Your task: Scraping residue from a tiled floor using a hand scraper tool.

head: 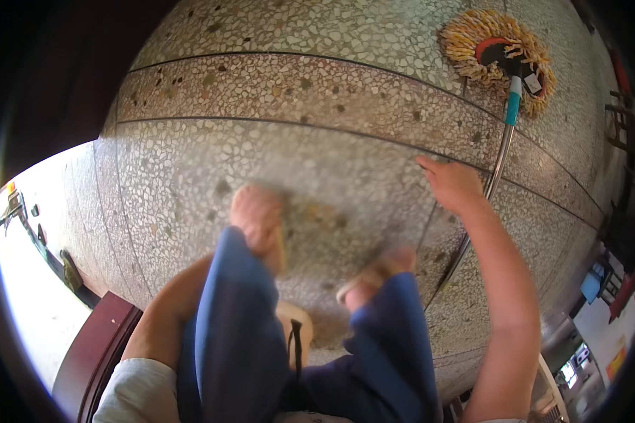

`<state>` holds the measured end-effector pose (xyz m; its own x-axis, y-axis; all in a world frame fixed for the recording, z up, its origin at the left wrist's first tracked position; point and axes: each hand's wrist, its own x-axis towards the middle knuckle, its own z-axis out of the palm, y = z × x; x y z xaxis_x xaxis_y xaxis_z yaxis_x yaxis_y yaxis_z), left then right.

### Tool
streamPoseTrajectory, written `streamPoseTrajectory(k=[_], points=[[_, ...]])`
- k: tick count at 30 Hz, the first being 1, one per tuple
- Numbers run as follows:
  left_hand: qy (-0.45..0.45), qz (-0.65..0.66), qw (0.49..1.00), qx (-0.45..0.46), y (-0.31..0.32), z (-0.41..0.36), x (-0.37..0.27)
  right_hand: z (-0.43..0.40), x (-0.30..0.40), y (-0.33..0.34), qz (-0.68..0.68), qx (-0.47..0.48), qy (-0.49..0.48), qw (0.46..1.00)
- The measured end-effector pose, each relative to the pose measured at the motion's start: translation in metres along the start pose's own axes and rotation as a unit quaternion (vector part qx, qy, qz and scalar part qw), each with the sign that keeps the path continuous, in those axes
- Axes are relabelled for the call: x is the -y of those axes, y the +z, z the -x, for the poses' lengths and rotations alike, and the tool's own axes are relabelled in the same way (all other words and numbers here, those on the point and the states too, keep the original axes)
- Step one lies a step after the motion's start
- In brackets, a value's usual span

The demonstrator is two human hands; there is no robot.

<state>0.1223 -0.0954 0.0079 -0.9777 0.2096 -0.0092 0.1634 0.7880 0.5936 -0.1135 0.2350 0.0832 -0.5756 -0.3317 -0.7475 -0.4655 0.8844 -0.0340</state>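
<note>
My right hand (pixel 454 186) is held out over the terrazzo floor with the index finger extended, and nothing shows in its fingers. Behind its wrist passes the metal handle (pixel 502 153) of a mop; whether they touch I cannot tell. The mop's yellow string head (pixel 479 34) rests on the floor at the upper right, below it a teal collar (pixel 513 108). My left hand is out of view; its forearm (pixel 193 285) disappears behind my left trouser leg (pixel 238 317). My feet (pixel 256 214) are blurred on the floor.
Between my legs shows a cream seat edge (pixel 304 325) with a black cord (pixel 295 341) hanging over it. A dark red wooden piece (pixel 92 354) stands at the lower left. Dark shoes (pixel 71 269) lie by the bright opening. Furniture, including a dark chair (pixel 619 124), lines the right rim.
</note>
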Motion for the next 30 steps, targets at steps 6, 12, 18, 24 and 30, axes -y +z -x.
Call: streamPoseTrajectory(k=[6, 12, 18, 24, 30], points=[[-0.047, 0.007, 0.999, 0.018, 0.002, 0.007, 0.003, -0.008, 0.026, -0.011, 0.007, 0.072, 0.037, 0.997], [-0.033, 0.019, 0.999, 0.032, -0.010, 0.000, -0.007, -0.004, 0.017, 0.016, 0.011, -0.059, -0.031, 0.998], [-0.003, 0.012, 1.000, -0.003, -0.003, 0.004, 0.004, 0.007, 0.019, 0.005, -0.035, -0.020, -0.004, 0.999], [-0.088, 0.010, 0.993, 0.077, 0.006, -0.002, -0.003, 0.004, 0.015, 0.011, 0.012, 0.024, 0.018, 1.000], [-0.068, 0.014, 0.997, 0.023, 0.005, 0.006, 0.000, -0.008, 0.039, 0.020, -0.045, -0.038, -0.014, 0.998]])
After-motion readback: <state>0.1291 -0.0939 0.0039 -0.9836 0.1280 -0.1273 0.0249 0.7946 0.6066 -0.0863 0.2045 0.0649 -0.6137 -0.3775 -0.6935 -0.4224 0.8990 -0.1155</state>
